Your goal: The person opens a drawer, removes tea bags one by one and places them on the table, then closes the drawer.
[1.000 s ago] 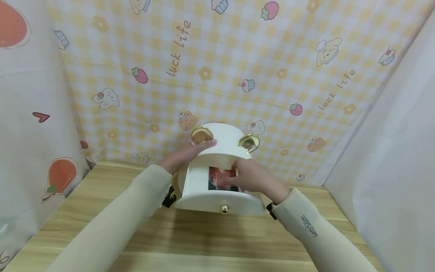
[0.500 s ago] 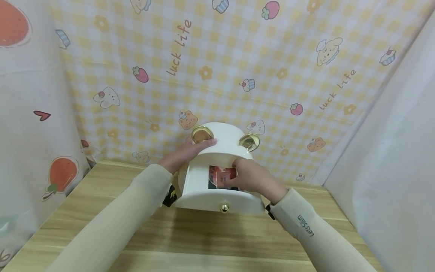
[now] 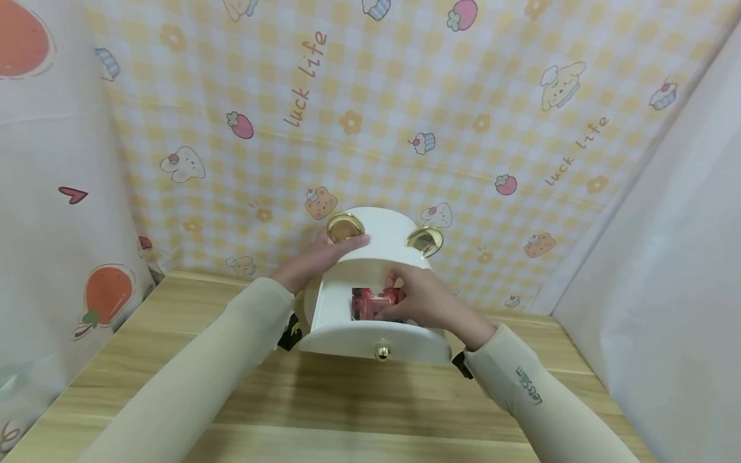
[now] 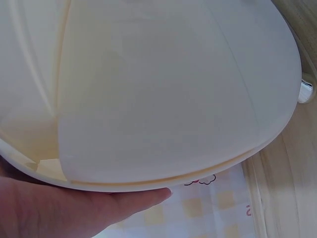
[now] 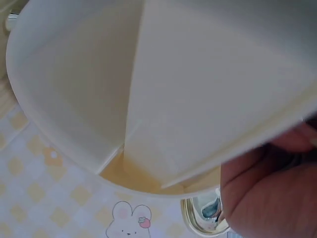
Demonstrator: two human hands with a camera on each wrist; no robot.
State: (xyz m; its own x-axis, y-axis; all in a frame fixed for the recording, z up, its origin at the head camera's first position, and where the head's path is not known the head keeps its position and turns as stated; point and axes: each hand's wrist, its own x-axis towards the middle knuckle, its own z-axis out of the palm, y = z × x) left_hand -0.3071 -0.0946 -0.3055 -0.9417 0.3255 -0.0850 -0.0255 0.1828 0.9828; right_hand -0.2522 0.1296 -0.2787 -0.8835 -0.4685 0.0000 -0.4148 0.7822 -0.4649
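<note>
A white, round-topped case with gold round ears, the case (image 3: 386, 235), stands with its front drawer (image 3: 336, 341) pulled out, a gold ball knob on it. My left hand (image 3: 315, 257) rests on the case's left side, thumb laid straight over the top beside the gold ear; its other fingers are hidden behind. Over the drawer, my right hand (image 3: 425, 296) pinches a small flat red-and-dark printed packet (image 3: 363, 303) between thumb and fingers. In the left wrist view a straight thumb (image 4: 141, 201) lies along the case's edge. Curled fingers of the right hand (image 5: 272, 193) show in the right wrist view.
The case stands on a wood-grain tabletop (image 3: 347, 411). Close behind it hangs a yellow checked cloth (image 3: 370, 148) with cartoon prints. White cloths close off the left (image 3: 52, 212) and right (image 3: 666, 270) sides.
The red packet has shifted slightly left and its upper edge has dropped a little in view. My right fingers have closed in on it and moved slightly left. The left hand stays put.
</note>
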